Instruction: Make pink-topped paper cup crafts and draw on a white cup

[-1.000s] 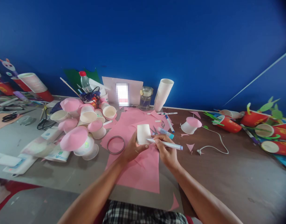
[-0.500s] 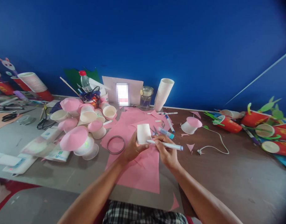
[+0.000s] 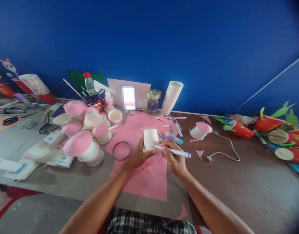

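The left hand (image 3: 139,155) grips a small white paper cup (image 3: 150,139) raised above the pink paper sheets (image 3: 149,175) on the worktop (image 3: 237,182), side turned so the right hand's (image 3: 174,160) clasped white-and-blue marker pen (image 3: 173,151) tip meets it.

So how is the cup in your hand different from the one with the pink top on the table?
The held cup is plain white and gripped by the left hand, pen at its side. The pink-topped cup rests untouched on the table, wearing a pink paper cover. Both are small white paper cups.
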Motion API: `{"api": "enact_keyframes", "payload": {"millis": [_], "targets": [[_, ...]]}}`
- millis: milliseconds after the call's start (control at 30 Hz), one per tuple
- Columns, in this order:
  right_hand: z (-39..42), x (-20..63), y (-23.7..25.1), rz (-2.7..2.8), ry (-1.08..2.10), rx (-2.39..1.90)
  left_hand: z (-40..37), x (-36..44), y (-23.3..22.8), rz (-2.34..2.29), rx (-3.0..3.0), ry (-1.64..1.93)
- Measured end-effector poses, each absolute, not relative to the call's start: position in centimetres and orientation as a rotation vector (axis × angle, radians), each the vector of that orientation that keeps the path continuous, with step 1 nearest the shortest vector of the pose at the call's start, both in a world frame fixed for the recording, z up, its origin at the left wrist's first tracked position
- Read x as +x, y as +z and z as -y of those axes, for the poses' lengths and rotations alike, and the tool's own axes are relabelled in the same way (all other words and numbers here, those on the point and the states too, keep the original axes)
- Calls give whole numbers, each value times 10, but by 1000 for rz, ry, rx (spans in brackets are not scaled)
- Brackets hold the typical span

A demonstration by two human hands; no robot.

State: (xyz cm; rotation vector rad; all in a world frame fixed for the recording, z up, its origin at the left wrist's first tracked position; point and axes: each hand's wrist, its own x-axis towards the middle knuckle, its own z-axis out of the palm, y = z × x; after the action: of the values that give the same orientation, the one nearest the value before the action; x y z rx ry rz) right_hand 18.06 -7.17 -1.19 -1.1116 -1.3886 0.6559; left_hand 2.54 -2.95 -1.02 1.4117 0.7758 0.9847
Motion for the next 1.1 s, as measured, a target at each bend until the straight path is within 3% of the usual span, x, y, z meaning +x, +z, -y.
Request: {"api": "enact_keyframes", "payload": {"millis": [367, 633, 1100], "targets": [[73, 181, 0, 1440, 630, -1072, 29, 24, -14, -800, 1429, 993], [72, 180, -2, 1258, 777, -1076, 29, 26, -10, -766, 1399, 988], [74, 182, -4, 1505, 599, -1104, 30, 24, -11, -830, 1422, 973]]}}
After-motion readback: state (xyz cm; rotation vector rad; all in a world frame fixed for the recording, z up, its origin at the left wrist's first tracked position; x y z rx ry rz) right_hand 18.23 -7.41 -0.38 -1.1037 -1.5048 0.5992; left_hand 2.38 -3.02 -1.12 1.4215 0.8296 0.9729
